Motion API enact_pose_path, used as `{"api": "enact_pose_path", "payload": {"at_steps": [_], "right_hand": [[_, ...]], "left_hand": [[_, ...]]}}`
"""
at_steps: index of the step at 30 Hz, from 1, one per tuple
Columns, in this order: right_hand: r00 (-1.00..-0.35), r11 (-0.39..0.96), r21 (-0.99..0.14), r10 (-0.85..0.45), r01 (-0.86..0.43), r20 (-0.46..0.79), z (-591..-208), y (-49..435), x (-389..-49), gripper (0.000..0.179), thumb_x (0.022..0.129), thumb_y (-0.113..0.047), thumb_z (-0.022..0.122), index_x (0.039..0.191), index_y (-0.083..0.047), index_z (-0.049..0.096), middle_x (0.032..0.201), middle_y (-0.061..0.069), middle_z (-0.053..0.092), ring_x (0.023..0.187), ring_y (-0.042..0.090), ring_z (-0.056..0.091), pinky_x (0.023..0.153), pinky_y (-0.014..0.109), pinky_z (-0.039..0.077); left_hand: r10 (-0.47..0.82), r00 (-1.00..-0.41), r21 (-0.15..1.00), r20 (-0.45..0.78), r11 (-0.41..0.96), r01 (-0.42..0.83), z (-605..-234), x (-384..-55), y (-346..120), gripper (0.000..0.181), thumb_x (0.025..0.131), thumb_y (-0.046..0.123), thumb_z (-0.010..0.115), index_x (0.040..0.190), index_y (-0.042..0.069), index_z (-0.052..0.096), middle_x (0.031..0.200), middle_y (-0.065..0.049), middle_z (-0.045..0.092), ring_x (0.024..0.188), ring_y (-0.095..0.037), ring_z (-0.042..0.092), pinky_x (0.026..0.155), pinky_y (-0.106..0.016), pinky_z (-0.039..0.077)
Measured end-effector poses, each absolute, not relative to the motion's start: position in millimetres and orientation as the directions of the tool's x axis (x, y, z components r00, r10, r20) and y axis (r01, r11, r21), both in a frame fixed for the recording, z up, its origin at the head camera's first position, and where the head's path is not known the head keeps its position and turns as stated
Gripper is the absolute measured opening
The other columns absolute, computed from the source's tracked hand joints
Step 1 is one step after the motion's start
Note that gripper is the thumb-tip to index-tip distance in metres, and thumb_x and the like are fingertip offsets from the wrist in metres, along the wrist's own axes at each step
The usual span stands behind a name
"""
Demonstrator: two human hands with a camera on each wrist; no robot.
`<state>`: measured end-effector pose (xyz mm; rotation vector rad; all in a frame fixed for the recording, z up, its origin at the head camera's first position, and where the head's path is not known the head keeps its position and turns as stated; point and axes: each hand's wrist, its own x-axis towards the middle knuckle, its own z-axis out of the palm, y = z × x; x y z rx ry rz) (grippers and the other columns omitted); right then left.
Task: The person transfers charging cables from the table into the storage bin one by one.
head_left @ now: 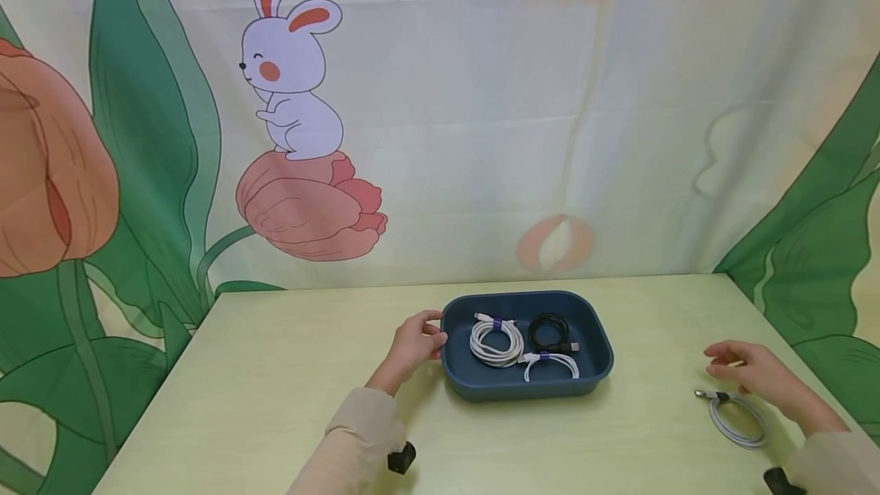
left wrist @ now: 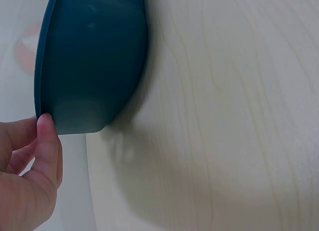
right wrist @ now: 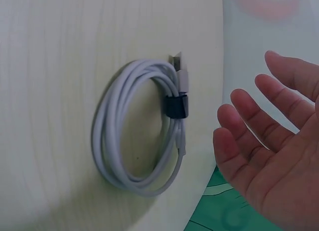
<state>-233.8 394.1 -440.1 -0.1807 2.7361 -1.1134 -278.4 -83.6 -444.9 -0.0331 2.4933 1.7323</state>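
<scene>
A dark blue plastic bin (head_left: pixel 522 389) stands on the table with its left rim held by my left hand (head_left: pixel 415 344). In the left wrist view, the thumb and fingers pinch the rim of the bin (left wrist: pixel 94 61). Inside lie a thick white coiled cable (head_left: pixel 498 360), a black coiled cable (head_left: pixel 550 347) and a smaller white cable (head_left: pixel 550 358). To the right, a grey coiled USB cable (head_left: pixel 726 431) with a black strap (right wrist: pixel 176 107) lies on the table. My right hand (head_left: pixel 756 376) hovers just beyond it, fingers loosely spread, holding nothing.
The pale wood-grain table (head_left: pixel 289 396) reaches back to a hanging cloth (head_left: pixel 447 136) printed with a rabbit, tulips and leaves. A small black device (head_left: pixel 402 457) sits at my left wrist, and another (head_left: pixel 782 481) at my right wrist.
</scene>
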Motion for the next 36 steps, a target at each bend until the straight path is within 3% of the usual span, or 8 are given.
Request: {"api": "enact_pose_path", "payload": {"at_steps": [16,30,36], "right_hand": [[-0.969,0.731,-0.682,-0.167,0.003,-0.184,-449.3,406.2,-227.5,0.042,0.087,-0.019,0.054,0.115,0.011,0.045,0.1,0.014,0.056,0.074,-0.001,0.046,0.06,0.027,0.045],[-0.965,0.722,-0.691,-0.19,-0.015,-0.178,-457.5,410.8,-223.6,0.041,0.085,-0.016,0.056,0.112,0.013,0.047,0.096,0.013,0.057,0.074,-0.004,0.046,0.064,0.022,0.045],[-0.967,0.753,-0.658,-0.173,-0.006,-0.189,-462.8,415.6,-225.3,0.038,0.082,-0.013,0.058,0.11,0.012,0.05,0.097,0.017,0.057,0.077,0.002,0.048,0.064,0.022,0.045]], "left_hand": [[0.041,-0.994,0.933,-0.104,0.351,-0.084,-445.0,-278.8,-83.9,0.038,0.083,-0.001,0.056,0.12,0.001,0.049,0.092,-0.016,0.054,0.059,-0.011,0.052,0.056,-0.024,0.053],[0.047,-0.994,0.938,-0.102,0.338,-0.08,-445.2,-277.4,-83.9,0.038,0.083,-0.003,0.055,0.12,0.0,0.049,0.09,-0.015,0.054,0.057,-0.01,0.051,0.057,-0.026,0.053],[0.04,-0.993,0.936,-0.109,0.341,-0.089,-445.9,-279.0,-83.6,0.038,0.083,-0.002,0.055,0.12,0.001,0.049,0.091,-0.015,0.054,0.057,-0.01,0.052,0.056,-0.026,0.053]]}}
